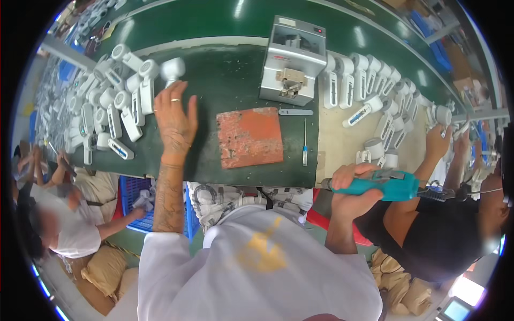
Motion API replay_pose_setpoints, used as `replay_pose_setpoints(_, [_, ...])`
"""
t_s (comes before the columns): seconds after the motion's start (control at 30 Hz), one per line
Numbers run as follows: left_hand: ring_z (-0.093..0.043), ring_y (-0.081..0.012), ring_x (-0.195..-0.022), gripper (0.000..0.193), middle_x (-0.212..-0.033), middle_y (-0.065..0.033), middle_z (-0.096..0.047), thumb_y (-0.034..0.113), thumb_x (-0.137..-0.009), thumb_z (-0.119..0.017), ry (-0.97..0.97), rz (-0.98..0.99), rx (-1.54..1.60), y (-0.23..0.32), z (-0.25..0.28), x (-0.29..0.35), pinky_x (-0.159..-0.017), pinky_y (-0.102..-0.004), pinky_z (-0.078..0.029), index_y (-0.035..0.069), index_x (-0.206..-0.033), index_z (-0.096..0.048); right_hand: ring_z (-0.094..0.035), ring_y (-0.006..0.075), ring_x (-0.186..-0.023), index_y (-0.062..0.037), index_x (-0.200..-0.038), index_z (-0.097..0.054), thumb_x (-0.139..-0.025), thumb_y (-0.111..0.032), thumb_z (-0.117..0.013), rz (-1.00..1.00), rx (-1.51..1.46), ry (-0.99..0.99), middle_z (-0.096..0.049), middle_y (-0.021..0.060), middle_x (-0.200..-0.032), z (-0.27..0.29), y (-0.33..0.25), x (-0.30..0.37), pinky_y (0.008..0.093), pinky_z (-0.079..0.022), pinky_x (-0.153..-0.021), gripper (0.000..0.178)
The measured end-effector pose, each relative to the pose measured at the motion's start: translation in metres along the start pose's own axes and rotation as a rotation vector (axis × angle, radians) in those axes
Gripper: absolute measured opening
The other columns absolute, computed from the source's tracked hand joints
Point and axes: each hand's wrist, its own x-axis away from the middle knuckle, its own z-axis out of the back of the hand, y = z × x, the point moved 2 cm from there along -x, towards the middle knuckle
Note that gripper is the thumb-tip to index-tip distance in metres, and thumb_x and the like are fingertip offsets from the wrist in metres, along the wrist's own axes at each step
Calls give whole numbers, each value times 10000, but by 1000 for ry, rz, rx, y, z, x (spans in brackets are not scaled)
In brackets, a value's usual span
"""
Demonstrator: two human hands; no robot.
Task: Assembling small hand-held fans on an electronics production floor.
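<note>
A person's right hand [347, 197] is wrapped around a teal power tool [393, 185], which is held just off the near edge of a green workbench [206, 172], tip pointing left. The tool looks hard and fairly weighty, best gripped round its body; its cable [439, 191] trails right toward a co-worker's arm, limiting swing that way. The left hand [175, 120] reaches over the bench's left side, thumb apart, fingers at a round-headed white device [173, 68]; whether they grip it cannot be told. The device seems light, stiff, smooth and perhaps slippery, easiest held by its handle. White devices [113, 101] crowd the hand's left; bench surface gives room rightward, up to a worn red board [249, 137].
</note>
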Motion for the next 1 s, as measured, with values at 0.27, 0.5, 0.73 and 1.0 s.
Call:
replay_pose_setpoints(0.27, [-693, -304, -824, 106, -883, -131, -676, 136, -895, -635, -545, -464, 253, 260, -90, -70, -703, -380, -567, 37, -928, -645, -491, 192, -486, -3, -1015, -495, -833, -764, -585, 33, 84, 42, -483, 64, -607, 1, -9, 8, 318, -414, -471, 788])
replay_pose_setpoints(0.5, [-705, -267, -1021, 131, -1010, -122, -737, 113, -865, -608, -608, -333, 98, 280, -205, -101, -818, -372, -561, 94, -859, -737, -519, 212, -501, 28, -1025, -506, -812, -721, -653, -44, 63, 30, -503, 78, -608, 16, -14, 25, 330, -423, -465, 792])
replay_pose_setpoints(0.73, [-656, -296, -858, 176, -894, -109, -599, 124, -816, -666, -383, -342, 247, 256, -95, -71, -733, -408, -554, 26, -957, -623, -580, 228, -602, 65, -1033, -574, -743, -649, -768, -114, -2, 47, -594, 115, -678, 28, -11, 22, 337, -454, -533, 795])
replay_pose_setpoints(1.0, [-614, -295, -905, 286, -944, -121, -549, 144, -747, -734, -411, -379, 432, 166, -14, -1, -747, -400, -542, -4, -960, -612, -525, 201, -537, 29, -1035, -519, -809, -733, -651, -63, 92, 13, -501, 70, -644, 11, -2, 5, 325, -413, -484, 805])
